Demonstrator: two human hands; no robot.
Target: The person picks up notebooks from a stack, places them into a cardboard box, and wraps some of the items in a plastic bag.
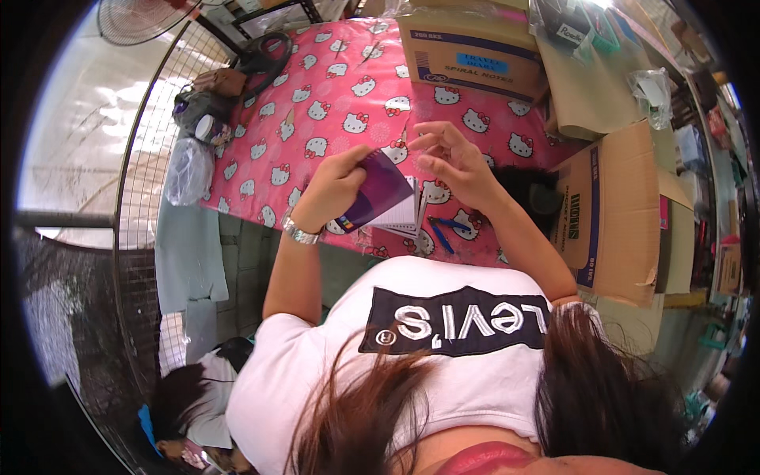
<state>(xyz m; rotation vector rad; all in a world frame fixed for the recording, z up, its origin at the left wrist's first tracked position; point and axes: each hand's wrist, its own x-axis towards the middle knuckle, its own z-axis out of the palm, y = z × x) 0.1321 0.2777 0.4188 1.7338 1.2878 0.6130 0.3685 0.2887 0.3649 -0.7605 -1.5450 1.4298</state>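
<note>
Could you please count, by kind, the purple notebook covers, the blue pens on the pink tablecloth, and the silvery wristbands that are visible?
Purple notebook cover, in the left hand: 1
Blue pens: 2
Silvery wristband: 1
Total: 4

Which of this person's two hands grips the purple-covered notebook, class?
The left hand, with the silver band at its wrist, grips the purple-covered notebook; the right hand hovers to its right, loosely curled, holding nothing visible.

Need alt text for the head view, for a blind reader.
A person's left hand holds a small purple-covered paper notebook, with white lined pages showing beside it; the empty right hand is raised nearby. Two blue pens lie on the pink cat-print tablecloth, with brown cardboard boxes toward the right.
</note>
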